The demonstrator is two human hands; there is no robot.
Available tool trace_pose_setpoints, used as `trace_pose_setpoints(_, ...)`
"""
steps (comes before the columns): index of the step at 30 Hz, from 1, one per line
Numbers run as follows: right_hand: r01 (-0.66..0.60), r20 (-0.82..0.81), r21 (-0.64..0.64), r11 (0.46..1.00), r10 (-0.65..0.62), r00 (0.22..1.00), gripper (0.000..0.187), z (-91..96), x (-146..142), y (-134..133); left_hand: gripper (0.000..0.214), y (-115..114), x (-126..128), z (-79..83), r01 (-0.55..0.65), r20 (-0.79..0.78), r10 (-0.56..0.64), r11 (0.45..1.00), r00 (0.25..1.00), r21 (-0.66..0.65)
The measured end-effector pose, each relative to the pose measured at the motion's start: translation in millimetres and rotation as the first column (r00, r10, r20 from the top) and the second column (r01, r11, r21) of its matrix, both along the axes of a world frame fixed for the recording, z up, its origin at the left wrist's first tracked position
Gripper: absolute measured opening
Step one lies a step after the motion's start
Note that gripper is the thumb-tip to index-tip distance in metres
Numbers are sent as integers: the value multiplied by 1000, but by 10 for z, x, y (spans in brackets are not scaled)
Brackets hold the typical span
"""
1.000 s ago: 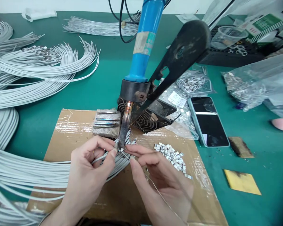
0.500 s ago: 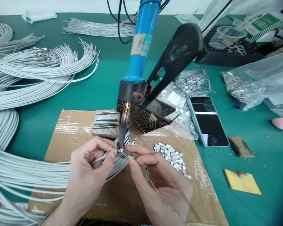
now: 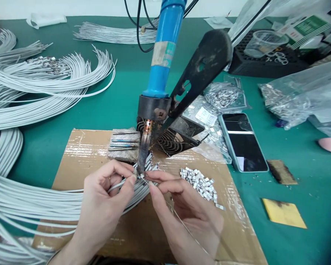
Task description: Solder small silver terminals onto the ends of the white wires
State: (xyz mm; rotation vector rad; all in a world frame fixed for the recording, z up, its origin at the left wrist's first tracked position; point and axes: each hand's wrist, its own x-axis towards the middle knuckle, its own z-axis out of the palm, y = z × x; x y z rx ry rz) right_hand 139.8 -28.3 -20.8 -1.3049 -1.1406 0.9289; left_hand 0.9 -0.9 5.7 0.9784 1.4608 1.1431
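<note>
A blue-handled soldering iron [image 3: 160, 59] hangs tip-down in a black stand [image 3: 201, 70]. Just left of its tip, my left hand [image 3: 110, 198] pinches the end of a white cable [image 3: 116, 187]. On the other side my right hand [image 3: 184, 209] is closed on a thin strand of solder wire [image 3: 188, 231], whose end reaches the iron's tip. A small shiny metal piece [image 3: 141, 176] lies right under the tip; how it joins the cable is too small to tell. Beneath both hands passes a bundle of white cables [image 3: 139, 197].
Cardboard [image 3: 79, 147] covers the work spot. It bears a pile of small metal clips [image 3: 200, 183] and a grey block [image 3: 124, 156] with metal rods. To the right lie a phone [image 3: 245, 143] and a yellow sponge [image 3: 284, 213]. Cable bundles [image 3: 44, 81] fill the left side.
The soldering iron's handle and stand have shifted slightly left. Both hands keep their grip near the tip, almost still.
</note>
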Motion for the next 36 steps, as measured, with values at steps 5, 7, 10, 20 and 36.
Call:
trace_pose_setpoints(5, 24, 17, 8, 1000, -24, 1000, 18, 1, -10, 1, 13, -2, 2, -1, -16, -6, 16, 1000, 1000, 12)
trace_pose_setpoints(7, 17, 20, 9, 1000, -17, 1000, 19, -4, -7, 2, 13, -6, 2, -9, -13, -8, 14, 1000, 1000, 18)
trace_pose_setpoints(10, -8, 19, 27, 1000, 7, 1000, 18, -20, 6, 2, 14, -23, -3, -39, -2, 0, 2, 1000, 1000, 25)
trace_pose_setpoints(20, -6, 10, 43, 999, 6, 1000, 21, -2, -13, 13, 14, -28, -23, -42, -11, -25, 11, 1000, 1000, -3)
trace_pose_setpoints(36, -13, 40, 39, 999, 11, 999, 20, 16, 10, 37, 16, 0, 4, -2, 9, -14, -9, 1000, 1000, -13)
